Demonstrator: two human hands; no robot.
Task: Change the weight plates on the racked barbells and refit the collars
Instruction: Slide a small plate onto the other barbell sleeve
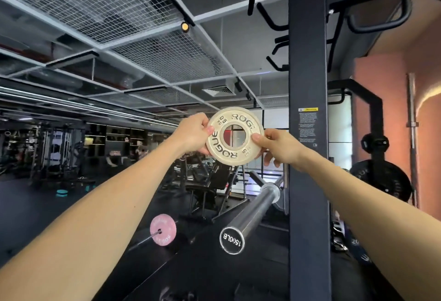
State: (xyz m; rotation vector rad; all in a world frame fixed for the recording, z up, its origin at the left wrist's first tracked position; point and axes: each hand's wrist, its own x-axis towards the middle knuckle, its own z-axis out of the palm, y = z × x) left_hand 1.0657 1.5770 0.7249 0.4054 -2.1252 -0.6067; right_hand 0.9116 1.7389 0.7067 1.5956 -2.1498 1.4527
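Gym with mesh ceiling, dark floor [28, 205], both hands, left [194, 133], right [278, 146], pinching white plate [216, 144] rims

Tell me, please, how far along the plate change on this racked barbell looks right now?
Done: the near barbell sleeve is bare, with no plate or collar on it. In hand: the left hand and right hand hold a small white plate up by its rim, above the sleeve. Left: sliding it on and refitting a collar; no collar is visible. A pink plate sits on another bar.
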